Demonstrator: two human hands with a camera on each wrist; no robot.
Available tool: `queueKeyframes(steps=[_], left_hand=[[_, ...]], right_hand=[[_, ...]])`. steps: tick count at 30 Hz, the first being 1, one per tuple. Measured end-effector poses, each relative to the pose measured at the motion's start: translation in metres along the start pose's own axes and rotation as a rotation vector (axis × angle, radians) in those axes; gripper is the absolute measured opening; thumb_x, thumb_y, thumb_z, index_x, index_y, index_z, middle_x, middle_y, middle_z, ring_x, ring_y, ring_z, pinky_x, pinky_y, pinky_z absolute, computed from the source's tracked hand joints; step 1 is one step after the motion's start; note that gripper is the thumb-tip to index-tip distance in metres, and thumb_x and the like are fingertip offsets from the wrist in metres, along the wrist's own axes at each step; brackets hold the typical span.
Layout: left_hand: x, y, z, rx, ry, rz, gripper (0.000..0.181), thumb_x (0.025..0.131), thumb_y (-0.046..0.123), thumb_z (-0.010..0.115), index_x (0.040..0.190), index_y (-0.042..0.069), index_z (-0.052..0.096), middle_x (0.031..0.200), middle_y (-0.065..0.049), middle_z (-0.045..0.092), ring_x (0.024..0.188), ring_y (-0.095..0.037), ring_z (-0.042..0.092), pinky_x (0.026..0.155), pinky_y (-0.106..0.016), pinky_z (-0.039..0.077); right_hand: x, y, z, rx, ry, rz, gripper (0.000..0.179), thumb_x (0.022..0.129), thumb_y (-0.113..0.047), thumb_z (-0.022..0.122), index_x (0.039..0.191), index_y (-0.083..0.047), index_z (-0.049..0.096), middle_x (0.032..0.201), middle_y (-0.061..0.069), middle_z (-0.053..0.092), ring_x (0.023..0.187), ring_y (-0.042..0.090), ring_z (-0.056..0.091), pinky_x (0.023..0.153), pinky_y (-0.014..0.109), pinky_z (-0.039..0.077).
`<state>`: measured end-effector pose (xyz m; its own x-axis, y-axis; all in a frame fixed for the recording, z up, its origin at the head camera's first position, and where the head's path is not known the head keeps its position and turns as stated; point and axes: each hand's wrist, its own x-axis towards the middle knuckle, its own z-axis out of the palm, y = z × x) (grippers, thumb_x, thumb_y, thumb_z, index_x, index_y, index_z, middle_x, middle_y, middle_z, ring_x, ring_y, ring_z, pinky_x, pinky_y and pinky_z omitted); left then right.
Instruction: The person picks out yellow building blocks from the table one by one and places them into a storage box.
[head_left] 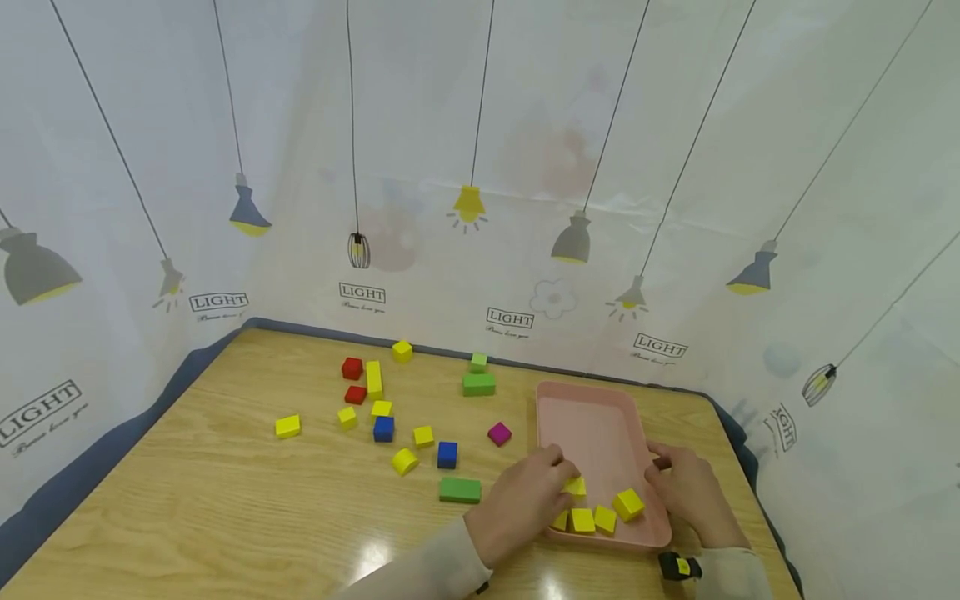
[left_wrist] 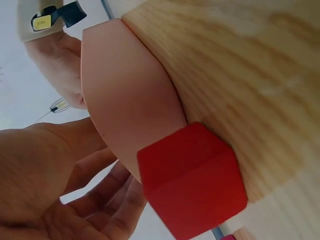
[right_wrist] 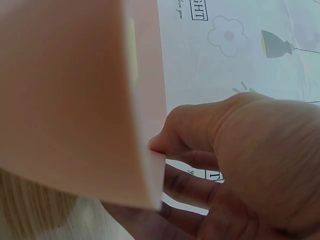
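The right hand (head_left: 692, 490) pinches the pink rectangular plastic tray (head_left: 592, 421) by its wall; the left hand (head_left: 522, 502) touches a yellow block (head_left: 577, 487) inside, grip indeterminable. Caution: lifting that wall may slide loose yellow blocks (head_left: 582, 521).

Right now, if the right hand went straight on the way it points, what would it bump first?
The tray, most likely: the right hand grips it by the side, though depth there is hard to judge.

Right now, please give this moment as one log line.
left hand: at yellow block, grip unclear; right hand: pinching pink tray at rim; tray: yellow blocks inside; table: multicoloured blocks left of tray
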<state>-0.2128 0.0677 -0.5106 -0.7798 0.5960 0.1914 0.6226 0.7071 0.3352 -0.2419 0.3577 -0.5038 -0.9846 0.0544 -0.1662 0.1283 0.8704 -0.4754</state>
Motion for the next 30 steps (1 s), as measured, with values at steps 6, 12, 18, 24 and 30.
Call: queueKeyframes(steps=[6, 12, 18, 24, 30], left_hand=[[-0.002, -0.001, -0.001, -0.017, -0.003, 0.011, 0.03, 0.108, 0.023, 0.087, 0.138, 0.021, 0.083, 0.13, 0.005, 0.077, 0.108, -0.004, 0.068, 0.093, -0.013, 0.062], [-0.004, -0.004, -0.003, -0.035, -0.005, 0.01, 0.03, 0.109, 0.026, 0.087, 0.138, 0.021, 0.083, 0.131, 0.005, 0.077, 0.111, -0.005, 0.069, 0.094, -0.013, 0.062], [-0.007, -0.015, -0.01, -0.017, 0.053, -0.012, 0.03, 0.106, 0.029, 0.09, 0.135, 0.021, 0.085, 0.128, 0.004, 0.078, 0.109, -0.006, 0.072, 0.094, -0.016, 0.064], [-0.011, -0.025, -0.024, 0.019, 0.137, -0.039, 0.03, 0.105, 0.03, 0.091, 0.133, 0.023, 0.085, 0.129, 0.003, 0.08, 0.11, -0.012, 0.075, 0.096, -0.024, 0.066], [-0.018, -0.044, -0.039, -0.002, 0.204, -0.09, 0.031, 0.105, 0.03, 0.09, 0.134, 0.021, 0.085, 0.128, 0.001, 0.08, 0.107, -0.016, 0.073, 0.095, -0.035, 0.066]], right_hand=[[-0.001, -0.001, 0.0, 0.01, -0.003, 0.004, 0.061, 0.108, -0.012, 0.067, 0.165, 0.007, 0.058, 0.13, 0.033, 0.079, 0.087, 0.022, 0.067, 0.07, 0.032, 0.059], [-0.001, 0.0, 0.0, 0.01, -0.005, 0.003, 0.06, 0.108, -0.012, 0.068, 0.165, 0.007, 0.057, 0.131, 0.033, 0.079, 0.089, 0.023, 0.068, 0.072, 0.033, 0.061], [0.0, 0.001, 0.0, 0.011, -0.001, -0.007, 0.061, 0.108, -0.011, 0.067, 0.165, 0.006, 0.057, 0.13, 0.032, 0.08, 0.085, 0.022, 0.067, 0.068, 0.032, 0.057], [0.0, 0.001, 0.0, 0.009, 0.001, -0.007, 0.061, 0.108, -0.011, 0.068, 0.165, 0.005, 0.058, 0.129, 0.031, 0.08, 0.085, 0.022, 0.067, 0.068, 0.032, 0.056], [0.001, 0.001, 0.0, 0.008, 0.0, -0.014, 0.06, 0.108, -0.01, 0.068, 0.165, 0.006, 0.058, 0.128, 0.031, 0.081, 0.085, 0.022, 0.068, 0.068, 0.031, 0.058]])
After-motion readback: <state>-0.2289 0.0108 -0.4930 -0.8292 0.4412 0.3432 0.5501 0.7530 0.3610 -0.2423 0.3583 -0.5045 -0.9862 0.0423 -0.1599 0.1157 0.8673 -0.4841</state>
